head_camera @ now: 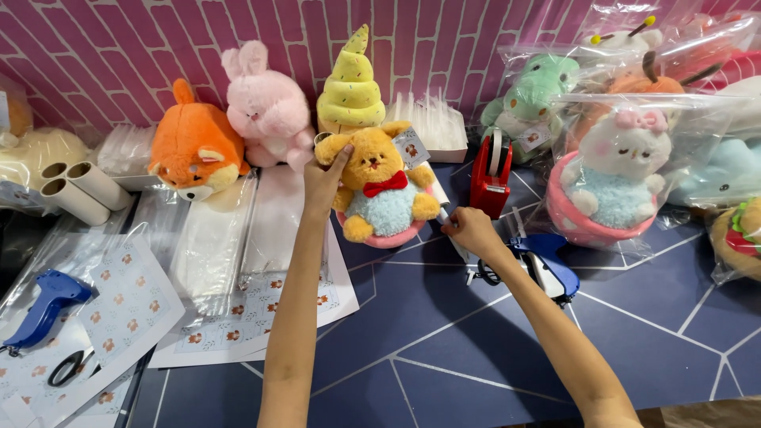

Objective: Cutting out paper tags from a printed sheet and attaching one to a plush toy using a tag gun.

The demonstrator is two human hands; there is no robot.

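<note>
The big dark blue table [476, 349] with thin white lines fills most of the room in front of the person, and a pink brick wall [119, 47] stands right behind it. Along the wall sits a row of soft toys — an orange fox [194, 147], a pink bunny [265, 107], a yellow swirl toy [351, 83] — and on the right more toys wait in clear bags [634, 150]. In the middle is the yellow teddy [382, 190] with a red bow, sitting up in a pink cup. The left hand [321, 184] presses on the teddy's raised arm, fingers curled around it, holding it steady. The right hand [469, 230] pinches a small white strip [445, 214] just beside the teddy's other side; I cannot tell what the strip is. It looks like the teddy is being got ready, with something about to go on it, so the right hand would need a small, careful move toward the toy. Room is tight there: a red tape holder [491, 170] stands just behind the right hand and a blue tag gun [547, 265] lies under the wrist. The near part of the table is bare blue. On the left lie sticker sheets [127, 309], another blue tag gun [43, 305], cardboard tubes [79, 190] and small scissors [67, 368].
</note>
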